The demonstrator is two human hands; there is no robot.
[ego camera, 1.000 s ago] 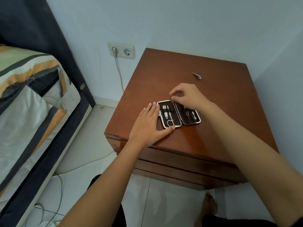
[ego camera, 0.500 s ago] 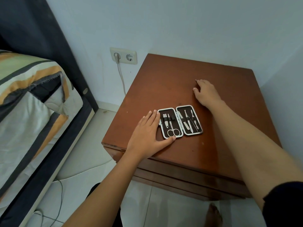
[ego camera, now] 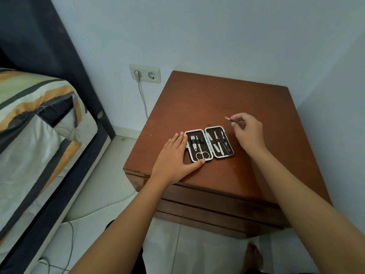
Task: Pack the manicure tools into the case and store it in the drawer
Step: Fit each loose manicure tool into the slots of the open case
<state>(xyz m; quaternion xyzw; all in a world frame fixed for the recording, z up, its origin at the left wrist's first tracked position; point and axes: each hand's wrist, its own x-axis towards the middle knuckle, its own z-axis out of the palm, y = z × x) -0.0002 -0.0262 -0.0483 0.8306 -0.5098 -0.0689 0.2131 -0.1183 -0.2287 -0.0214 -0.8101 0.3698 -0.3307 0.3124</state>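
Note:
The manicure case lies open flat on the brown nightstand, silver rim, dark lining. Its left half holds scissors and a small tool under a strap; its right half holds several slim tools. My left hand rests flat on the wood, fingers against the case's left edge, thumb at its front corner. My right hand is raised just right of the case, pinching a small metal nail clipper between thumb and fingertips. The drawer fronts below the top are closed.
A wall socket with a plugged-in white cable sits left of the nightstand. A bed with a striped cover fills the left side. A wall runs close along the nightstand's right side. My bare foot is on the tiled floor below.
My right hand left the case, reached back to the clipper lying on the nightstand, picked it up and is now lifted with it nearer the case. My left hand stayed put.

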